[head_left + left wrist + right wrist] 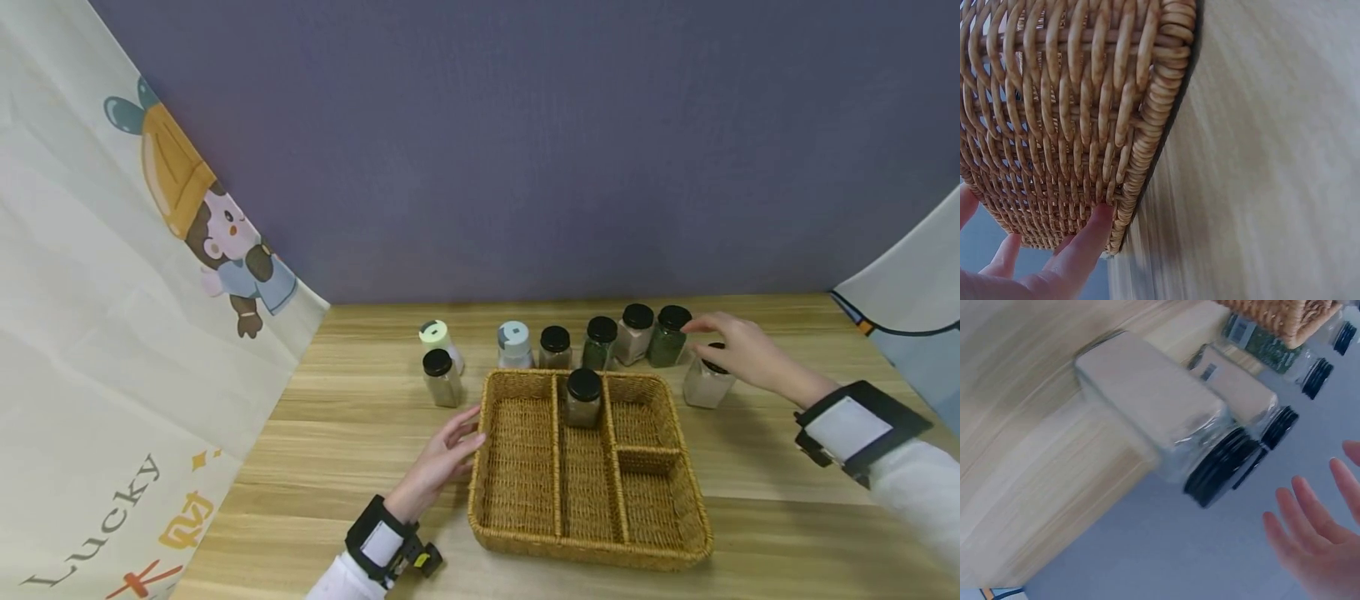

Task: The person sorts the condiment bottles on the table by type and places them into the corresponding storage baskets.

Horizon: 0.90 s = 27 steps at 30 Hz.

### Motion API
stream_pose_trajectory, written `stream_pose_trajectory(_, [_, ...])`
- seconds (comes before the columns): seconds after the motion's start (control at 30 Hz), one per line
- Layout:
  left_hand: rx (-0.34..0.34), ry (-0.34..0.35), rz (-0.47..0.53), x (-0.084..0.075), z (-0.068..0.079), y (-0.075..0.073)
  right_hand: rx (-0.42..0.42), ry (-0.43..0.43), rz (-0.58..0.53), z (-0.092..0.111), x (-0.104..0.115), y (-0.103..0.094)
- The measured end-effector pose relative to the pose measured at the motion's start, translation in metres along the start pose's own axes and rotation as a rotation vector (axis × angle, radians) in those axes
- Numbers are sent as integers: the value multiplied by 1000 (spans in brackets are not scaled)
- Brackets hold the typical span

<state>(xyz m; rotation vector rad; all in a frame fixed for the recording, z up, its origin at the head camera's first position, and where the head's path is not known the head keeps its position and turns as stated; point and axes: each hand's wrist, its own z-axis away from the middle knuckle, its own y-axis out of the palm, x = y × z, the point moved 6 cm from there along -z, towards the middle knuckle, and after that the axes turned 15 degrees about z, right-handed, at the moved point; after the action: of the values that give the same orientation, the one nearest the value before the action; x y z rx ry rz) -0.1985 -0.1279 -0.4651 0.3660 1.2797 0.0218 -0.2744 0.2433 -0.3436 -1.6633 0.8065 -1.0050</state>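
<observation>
A wicker basket [517,475] with several compartments stands on the table, and one black-lidded jar [582,410] is upright at the back of its middle compartment. My left hand [438,458] rests against the basket's left side; the left wrist view shows its fairly straight fingers [1082,250] touching the weave [1054,156]. Right of the basket, my right hand [738,354] hovers over a square jar of pale powder [705,388] with a black lid. In the right wrist view, that hand [1322,550] has spread fingers, apart from the jar [1147,387].
Behind the basket stand a white-capped bottle [515,346], a brownish jar [555,348], a green-filled jar [598,346], a pinkish jar [634,335] and another green jar [667,337]. Left of it are a jar [442,382] and a pale-capped bottle [435,333]. A grey-blue wall [525,167] rises behind.
</observation>
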Motion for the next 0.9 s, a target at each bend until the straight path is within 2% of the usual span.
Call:
stream_pose_trajectory(0.37, [17,13,-8,0,-1,0,-42,20,47,7,-18,0])
stream_pose_trajectory(0.63, [-1,-4,-3,1,-2,-1,28,57,60,12,-29,8])
stream_pose_trajectory(0.9, [-1,-6,7,2,-1,0,52,67,35,14,-35,16])
